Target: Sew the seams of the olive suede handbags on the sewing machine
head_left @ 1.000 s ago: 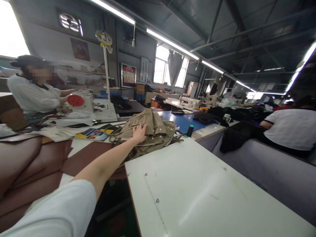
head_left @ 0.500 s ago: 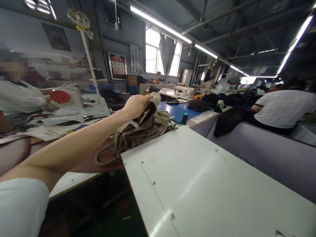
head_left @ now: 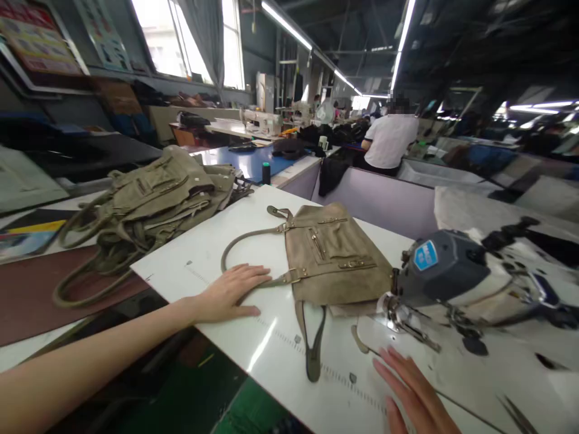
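Observation:
An olive-green handbag [head_left: 337,259] lies flat on the white tabletop, with a zip, pockets and metal fittings on its face. Its looped handle [head_left: 237,241] points left, and a strap with a tab end [head_left: 313,355] hangs toward me. My left hand [head_left: 233,292] rests flat over the near side of the handle, fingers stretched out. Lower right, my right hand [head_left: 411,386] hovers near the sewing machine [head_left: 447,271], fingers spread with nothing in them. The bag's right edge reaches the machine's needle area.
A pile of similar olive bags [head_left: 158,193] sits to the left on a brown surface [head_left: 27,295]. A black thread cone [head_left: 266,173] stands behind the tabletop. Scissors or tweezers [head_left: 518,416] lie at lower right. A person in a white shirt [head_left: 391,140] sits farther back.
The view has swung right, bringing the sewing machine and my right hand in. My left hand has left the pile and opened; a handbag now lies on the bare tabletop of before.

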The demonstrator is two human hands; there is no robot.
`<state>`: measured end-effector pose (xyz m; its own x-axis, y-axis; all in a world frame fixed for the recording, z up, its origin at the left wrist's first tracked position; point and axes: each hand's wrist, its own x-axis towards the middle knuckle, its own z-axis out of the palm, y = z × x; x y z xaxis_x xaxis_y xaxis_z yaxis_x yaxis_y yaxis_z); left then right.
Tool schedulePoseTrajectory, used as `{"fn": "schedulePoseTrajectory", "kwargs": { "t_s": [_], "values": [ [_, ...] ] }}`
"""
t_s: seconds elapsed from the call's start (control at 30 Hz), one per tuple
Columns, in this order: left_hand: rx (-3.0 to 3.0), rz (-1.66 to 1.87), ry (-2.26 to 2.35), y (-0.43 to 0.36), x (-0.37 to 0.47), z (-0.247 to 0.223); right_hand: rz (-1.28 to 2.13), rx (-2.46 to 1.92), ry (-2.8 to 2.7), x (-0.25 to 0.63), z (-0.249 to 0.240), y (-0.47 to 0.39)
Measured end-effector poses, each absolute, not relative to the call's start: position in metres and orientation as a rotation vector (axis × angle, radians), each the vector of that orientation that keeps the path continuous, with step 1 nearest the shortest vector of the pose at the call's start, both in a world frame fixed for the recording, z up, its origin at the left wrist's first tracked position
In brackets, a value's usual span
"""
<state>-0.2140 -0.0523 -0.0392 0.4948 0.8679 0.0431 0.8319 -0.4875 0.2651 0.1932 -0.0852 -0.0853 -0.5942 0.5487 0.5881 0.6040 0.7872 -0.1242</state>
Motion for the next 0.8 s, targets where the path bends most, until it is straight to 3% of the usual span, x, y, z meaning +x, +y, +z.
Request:
{"fn": "schedulePoseTrajectory", "kwargs": {
  "t_s": [0.13,0.4,0.63,0.8],
  "values": [
    [2.429,0.448,1.638,-0.074,-0.204,-0.058,-0.035,-0.83,-2.438,0.135,-0.047,-0.043],
    [2.147,0.457,1.66,-0.104,-0.192,-0.051,0.203,-0.876,-2.702,0.071,-0.024,0.013],
    [2.059,0.628,1.343,-0.082,-0.165,-0.021,0.221,-0.984,-2.436,0.043,0.079,0.043],
    [2.26,1.015,1.914,-0.037,-0.13,-0.048,0.131,-0.979,-2.308,0.03,0.129,0.045]
  ]
}}
